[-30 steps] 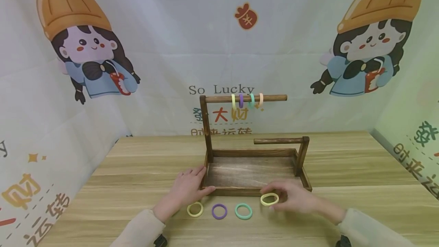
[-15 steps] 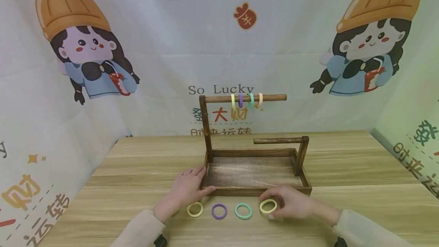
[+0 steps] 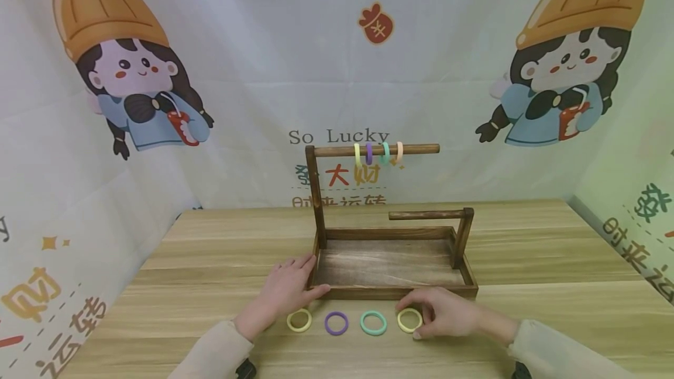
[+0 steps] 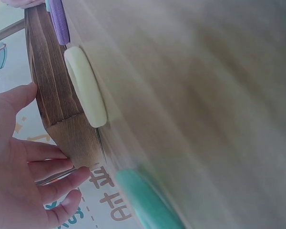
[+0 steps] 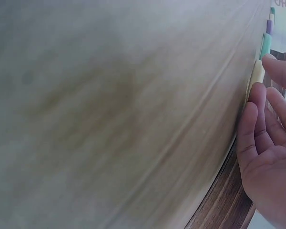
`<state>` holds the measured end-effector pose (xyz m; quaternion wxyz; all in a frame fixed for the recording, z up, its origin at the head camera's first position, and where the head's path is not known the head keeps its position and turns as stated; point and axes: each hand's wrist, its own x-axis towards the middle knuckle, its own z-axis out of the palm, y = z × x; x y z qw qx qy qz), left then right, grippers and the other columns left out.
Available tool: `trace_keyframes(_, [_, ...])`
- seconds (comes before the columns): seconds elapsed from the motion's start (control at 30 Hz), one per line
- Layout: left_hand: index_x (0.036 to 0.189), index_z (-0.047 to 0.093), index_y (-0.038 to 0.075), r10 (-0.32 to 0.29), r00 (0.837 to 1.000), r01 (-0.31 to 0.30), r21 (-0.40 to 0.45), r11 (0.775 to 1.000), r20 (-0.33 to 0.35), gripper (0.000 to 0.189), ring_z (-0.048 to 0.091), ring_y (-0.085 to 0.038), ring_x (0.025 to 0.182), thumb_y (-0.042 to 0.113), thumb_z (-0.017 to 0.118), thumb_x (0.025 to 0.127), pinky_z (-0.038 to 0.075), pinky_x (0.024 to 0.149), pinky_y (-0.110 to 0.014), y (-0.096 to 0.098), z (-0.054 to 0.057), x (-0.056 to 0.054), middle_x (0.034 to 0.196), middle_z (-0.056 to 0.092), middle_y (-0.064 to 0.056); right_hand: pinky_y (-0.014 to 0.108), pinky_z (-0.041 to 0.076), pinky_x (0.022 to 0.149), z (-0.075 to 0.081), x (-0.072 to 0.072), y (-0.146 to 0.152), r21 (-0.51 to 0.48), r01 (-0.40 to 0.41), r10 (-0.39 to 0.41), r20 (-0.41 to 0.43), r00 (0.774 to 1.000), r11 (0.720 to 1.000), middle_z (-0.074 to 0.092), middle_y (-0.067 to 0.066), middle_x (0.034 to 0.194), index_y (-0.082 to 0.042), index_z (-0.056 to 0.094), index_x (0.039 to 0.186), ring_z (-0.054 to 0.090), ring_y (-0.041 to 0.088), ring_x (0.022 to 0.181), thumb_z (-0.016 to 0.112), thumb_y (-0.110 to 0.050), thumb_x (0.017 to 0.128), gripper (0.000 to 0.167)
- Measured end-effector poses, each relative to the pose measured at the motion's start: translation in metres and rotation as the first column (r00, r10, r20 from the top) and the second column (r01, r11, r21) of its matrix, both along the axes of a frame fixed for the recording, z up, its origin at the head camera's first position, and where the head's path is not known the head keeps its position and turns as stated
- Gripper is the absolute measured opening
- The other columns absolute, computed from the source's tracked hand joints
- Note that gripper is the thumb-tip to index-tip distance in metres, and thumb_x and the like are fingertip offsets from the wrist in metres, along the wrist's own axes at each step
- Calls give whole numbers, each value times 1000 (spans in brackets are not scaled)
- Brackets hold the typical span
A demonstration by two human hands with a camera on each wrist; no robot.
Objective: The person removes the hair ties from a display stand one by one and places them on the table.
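My left hand [image 3: 286,288] rests at the front left corner of a dark wooden tray stand [image 3: 392,293], fingers along its side and thumb on the front edge. By its wrist lies a yellow ring [image 3: 291,328]; in the left wrist view a green ring [image 4: 148,200] also shows nearby. My right hand [image 3: 450,312] pinches another yellow ring [image 3: 402,328] between thumb and fingertips, flat at the table top in front of the tray. Between the hands lie a purple ring [image 3: 327,330] and a green ring [image 3: 374,333]. Part of the right-hand ring is hidden by fingers in the right wrist view.
The stand's tall left post carries a high bar [image 3: 421,149] with yellow, purple, green and peach rings hanging on it. A lower bar [image 3: 421,215] reaches left from the right post. Behind the wooden table [image 3: 526,250] hangs a printed cloth [image 3: 253,104].
My right hand has lowered the yellow ring and shifted it slightly left, from tilted above the table to lying flat in the row. My left hand stays in place.
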<state>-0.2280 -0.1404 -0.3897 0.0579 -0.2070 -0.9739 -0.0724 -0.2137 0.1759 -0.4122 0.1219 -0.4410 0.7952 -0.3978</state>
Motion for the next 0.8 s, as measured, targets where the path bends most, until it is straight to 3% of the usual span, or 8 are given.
trace_keyframes(0.27, [128,44,-2,3,1000,-3,-2,1000,6,74,43,-38,110,55,50,81,33,88,-53,0,-1,-1,129,43,-15,20,42,43,2,2,2,-5,38,-38,5,999,999,52,-8,64,-8,57,111,45,-2,51,69,-11,75,38])
trace_keyframes(0.33, [127,44,-2,2,1000,-2,-3,1000,2,74,43,-38,110,55,50,81,33,88,-53,0,-1,-2,129,43,-15,21,43,45,6,2,3,-6,60,-60,16,998,998,57,-6,69,-8,57,111,48,0,53,68,-10,75,37])
trace_keyframes(0.5, [127,44,-2,1,1000,-1,-1,1000,0,74,43,-38,109,55,50,81,34,87,-53,-1,-1,-2,129,44,-14,24,46,53,21,-1,5,-16,92,-92,37,995,996,59,8,102,-6,56,114,52,6,61,67,-11,78,38])
trace_keyframes(0.67, [128,44,-2,1,1000,-1,-3,1000,8,75,42,-38,110,56,49,81,33,87,-53,-1,0,-2,129,43,-14,25,47,56,34,-7,11,-42,113,-114,-18,993,993,59,10,102,-4,56,113,54,8,65,66,-16,80,37])
trace_keyframes(0.8, [128,43,-2,2,1000,-2,-3,1000,13,75,42,-38,111,56,50,81,32,88,-54,-1,0,-2,129,43,-15,27,48,57,44,-13,16,-79,129,-135,-76,988,988,60,7,97,-4,56,112,55,9,67,66,-11,79,35])
